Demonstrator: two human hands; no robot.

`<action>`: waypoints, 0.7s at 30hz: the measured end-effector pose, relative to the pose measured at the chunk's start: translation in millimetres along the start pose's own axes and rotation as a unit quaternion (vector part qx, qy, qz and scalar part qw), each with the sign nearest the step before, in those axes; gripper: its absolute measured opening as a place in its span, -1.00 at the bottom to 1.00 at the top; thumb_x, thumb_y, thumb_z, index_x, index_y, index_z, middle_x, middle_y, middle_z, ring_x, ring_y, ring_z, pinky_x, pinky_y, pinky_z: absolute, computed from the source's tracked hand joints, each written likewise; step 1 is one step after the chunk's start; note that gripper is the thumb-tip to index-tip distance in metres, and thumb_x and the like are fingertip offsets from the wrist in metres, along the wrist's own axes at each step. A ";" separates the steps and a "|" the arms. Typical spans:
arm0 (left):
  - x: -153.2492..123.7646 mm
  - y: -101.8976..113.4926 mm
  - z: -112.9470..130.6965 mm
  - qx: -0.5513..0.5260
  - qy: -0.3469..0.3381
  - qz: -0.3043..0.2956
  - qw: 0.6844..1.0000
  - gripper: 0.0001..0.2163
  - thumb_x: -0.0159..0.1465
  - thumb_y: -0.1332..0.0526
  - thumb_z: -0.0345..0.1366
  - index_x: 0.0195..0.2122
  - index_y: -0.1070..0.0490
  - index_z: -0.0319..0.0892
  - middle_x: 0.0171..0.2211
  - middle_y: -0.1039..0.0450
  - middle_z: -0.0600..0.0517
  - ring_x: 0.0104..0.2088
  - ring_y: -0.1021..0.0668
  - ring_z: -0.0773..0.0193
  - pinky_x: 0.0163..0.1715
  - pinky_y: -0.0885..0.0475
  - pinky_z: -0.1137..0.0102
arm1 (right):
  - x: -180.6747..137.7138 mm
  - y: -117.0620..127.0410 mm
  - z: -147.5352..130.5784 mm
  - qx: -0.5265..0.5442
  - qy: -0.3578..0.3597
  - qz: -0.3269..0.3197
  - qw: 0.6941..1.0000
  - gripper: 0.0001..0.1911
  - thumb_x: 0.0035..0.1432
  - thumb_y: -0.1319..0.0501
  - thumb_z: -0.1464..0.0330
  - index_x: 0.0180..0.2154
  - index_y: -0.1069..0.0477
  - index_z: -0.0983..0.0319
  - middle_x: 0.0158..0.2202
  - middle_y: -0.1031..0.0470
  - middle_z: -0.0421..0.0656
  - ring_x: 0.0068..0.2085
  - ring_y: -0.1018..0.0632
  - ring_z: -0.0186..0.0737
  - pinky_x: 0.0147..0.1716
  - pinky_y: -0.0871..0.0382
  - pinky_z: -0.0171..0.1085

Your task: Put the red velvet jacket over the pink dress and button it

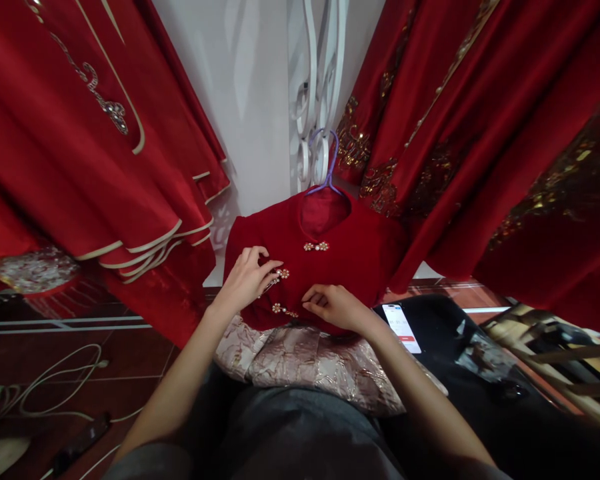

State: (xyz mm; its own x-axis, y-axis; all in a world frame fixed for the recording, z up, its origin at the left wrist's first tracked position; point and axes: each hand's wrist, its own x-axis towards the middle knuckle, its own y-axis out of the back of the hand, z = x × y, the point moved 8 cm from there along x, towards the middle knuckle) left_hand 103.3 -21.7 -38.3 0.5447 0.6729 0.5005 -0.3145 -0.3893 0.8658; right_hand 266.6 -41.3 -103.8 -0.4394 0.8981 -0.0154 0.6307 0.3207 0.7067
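Fingers of left hand [250, 277] pinch pearl button [281, 274] on red garment [350, 257]; right hand [333, 305] curled loosely.

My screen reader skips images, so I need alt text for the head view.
Two bare hands work at a red velvet top on a purple hanger: the left hand pinches a pearl clasp, the right hand rests on the fabric. Red embroidered gowns hang around; a lit phone lies nearby.

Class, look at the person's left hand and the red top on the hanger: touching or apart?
Touching. The head view shows the left hand lying on the red top, its fingertips pinching at the middle pearl button, no gap visible.
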 end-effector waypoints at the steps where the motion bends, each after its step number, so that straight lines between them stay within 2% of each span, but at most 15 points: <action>1: -0.2 -1.6 1.9 0.010 -0.009 0.001 1.000 -0.77 0.31 -0.14 -0.23 -0.04 -0.44 -0.07 -0.07 -0.26 -0.09 -0.07 -0.33 0.11 -0.06 -0.37 0.18 | 0.0 0.0 0.2 0.000 -0.001 0.000 1.000 -0.83 0.17 -0.21 0.30 -0.21 -0.49 0.20 -0.31 -0.61 -0.16 -0.29 -0.60 -0.27 -0.30 -0.41 -0.33; 4: 0.0 -3.3 6.9 0.024 -0.019 0.003 1.000 -0.83 0.31 -0.13 -0.27 -0.15 -0.46 -0.14 -0.05 -0.27 -0.11 -0.05 -0.33 0.09 -0.06 -0.36 0.14 | -0.1 0.1 1.1 -0.001 -0.003 0.000 1.000 -0.83 0.17 -0.21 0.29 -0.21 -0.48 0.19 -0.31 -0.61 -0.17 -0.29 -0.60 -0.27 -0.30 -0.41 -0.33; 7: 1.8 0.4 11.1 0.003 -0.031 0.007 0.999 -0.88 0.30 -0.13 -0.32 -0.22 -0.44 -0.17 -0.04 -0.33 -0.09 0.00 -0.34 0.09 0.06 -0.29 0.07 | -0.1 0.4 2.2 -0.001 -0.001 0.003 1.000 -0.83 0.17 -0.21 0.29 -0.22 -0.49 0.20 -0.31 -0.61 -0.16 -0.29 -0.60 -0.27 -0.30 -0.41 -0.33; 11: 4.6 6.0 15.0 -0.046 -0.056 0.002 0.997 -0.88 0.32 -0.09 -0.36 -0.22 -0.42 -0.15 -0.21 -0.45 0.01 -0.05 -0.41 0.21 0.24 -0.09 0.00 | 0.5 -0.8 3.5 0.000 0.003 0.004 1.000 -0.83 0.17 -0.20 0.29 -0.21 -0.49 0.20 -0.31 -0.61 -0.16 -0.29 -0.60 -0.27 -0.30 -0.41 -0.33; 16: 3.7 7.7 18.9 -0.002 -0.064 -0.003 0.998 -0.80 0.35 -0.02 -0.37 -0.25 -0.44 -0.14 -0.34 -0.45 0.04 -0.22 -0.44 0.24 0.25 -0.07 -0.04 | 1.4 -1.0 5.6 -0.004 -0.003 0.006 1.000 -0.82 0.16 -0.21 0.29 -0.21 -0.49 0.20 -0.30 -0.60 -0.16 -0.28 -0.60 -0.27 -0.29 -0.41 -0.33; 21: 17.6 8.6 23.0 0.005 -0.015 0.031 0.999 -0.79 0.37 -0.03 -0.23 -0.20 -0.42 -0.16 -0.35 -0.44 0.03 -0.24 -0.42 0.23 0.21 -0.09 0.03 | -1.9 7.7 3.1 0.007 0.000 0.015 1.000 -0.82 0.16 -0.20 0.28 -0.22 -0.49 0.19 -0.32 -0.60 -0.17 -0.32 -0.58 -0.28 -0.31 -0.41 -0.33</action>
State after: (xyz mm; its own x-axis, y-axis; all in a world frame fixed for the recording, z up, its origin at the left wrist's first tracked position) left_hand 128.0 -27.6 -22.0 0.5482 0.6276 0.5528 -0.3405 -0.4362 0.8329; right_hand 274.2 -39.6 -100.6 -0.4207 0.9072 0.0061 0.6519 0.2976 0.6975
